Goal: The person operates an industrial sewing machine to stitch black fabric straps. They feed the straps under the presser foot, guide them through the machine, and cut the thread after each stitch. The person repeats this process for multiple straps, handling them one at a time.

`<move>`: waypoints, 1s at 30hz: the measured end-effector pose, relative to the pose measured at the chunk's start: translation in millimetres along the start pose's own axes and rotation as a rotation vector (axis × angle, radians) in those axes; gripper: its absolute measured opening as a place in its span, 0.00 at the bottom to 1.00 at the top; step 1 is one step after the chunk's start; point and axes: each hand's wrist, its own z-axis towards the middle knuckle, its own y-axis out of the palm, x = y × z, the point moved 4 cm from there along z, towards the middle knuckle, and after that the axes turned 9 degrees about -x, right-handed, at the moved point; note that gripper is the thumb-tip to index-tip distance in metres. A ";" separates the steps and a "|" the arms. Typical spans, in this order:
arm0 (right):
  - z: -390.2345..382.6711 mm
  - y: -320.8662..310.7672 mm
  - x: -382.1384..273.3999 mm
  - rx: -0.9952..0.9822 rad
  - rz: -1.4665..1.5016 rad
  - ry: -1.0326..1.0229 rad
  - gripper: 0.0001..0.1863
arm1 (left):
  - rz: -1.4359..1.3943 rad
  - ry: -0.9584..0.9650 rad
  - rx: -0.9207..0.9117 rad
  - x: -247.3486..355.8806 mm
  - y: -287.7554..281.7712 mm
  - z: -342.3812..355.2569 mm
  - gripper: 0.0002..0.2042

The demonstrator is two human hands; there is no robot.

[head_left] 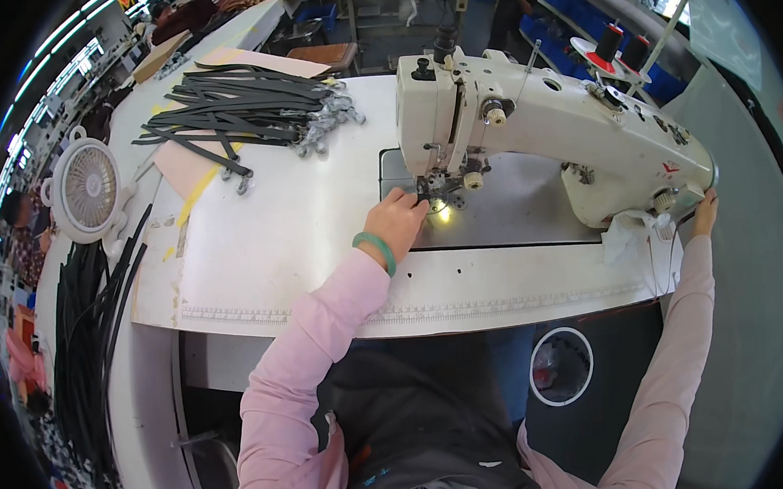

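My left hand (392,222), with a green bangle, is at the needle and presser foot (437,188) of a white sewing machine (508,103), its fingers pinched on a small dark piece (422,198) beside a lit spot. My right hand (706,212) grips the handwheel (708,177) at the machine's right end, partly hidden by it. Black straps with metal fittings (221,102) lie over pale pink sheets (185,163) at the back left of the white worktop (255,217).
A small fan (85,187) and long black straps (83,335) line the left side. Thread spools (610,43) stand behind the machine. A white round bin (559,342) is below the table. A co-worker (511,0) stands beyond, near blue crates (545,42).
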 end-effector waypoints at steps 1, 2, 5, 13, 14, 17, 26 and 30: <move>-3.4 12.6 -16.2 0.006 0.037 0.019 0.25 | 0.010 -0.016 -0.007 -1.0 -3.0 -2.4 0.06; 6.0 -1.2 -23.4 0.004 -0.046 0.029 0.25 | -0.003 -0.008 0.005 1.9 -3.2 2.6 0.06; 34.2 -37.1 -26.5 -0.005 -0.179 0.036 0.27 | -0.052 -0.009 0.017 5.4 -0.1 8.8 0.07; -22.6 -22.6 37.8 0.069 0.091 -0.070 0.25 | -0.018 -0.015 0.015 5.8 -1.0 8.9 0.10; -33.2 -1.8 30.2 0.062 0.117 -0.035 0.25 | 0.006 -0.035 0.000 2.6 -4.7 2.5 0.11; -24.5 -7.5 17.0 0.034 0.271 -0.028 0.26 | -0.027 -0.058 0.012 4.6 -8.0 5.9 0.11; 44.7 -29.1 -59.7 -0.025 -0.667 -0.186 0.27 | 0.201 -0.134 -0.132 -27.6 -8.1 14.7 0.14; 60.1 -15.5 -60.6 -0.116 -0.785 -0.150 0.29 | 0.249 -0.265 -0.175 -56.3 -10.5 27.0 0.08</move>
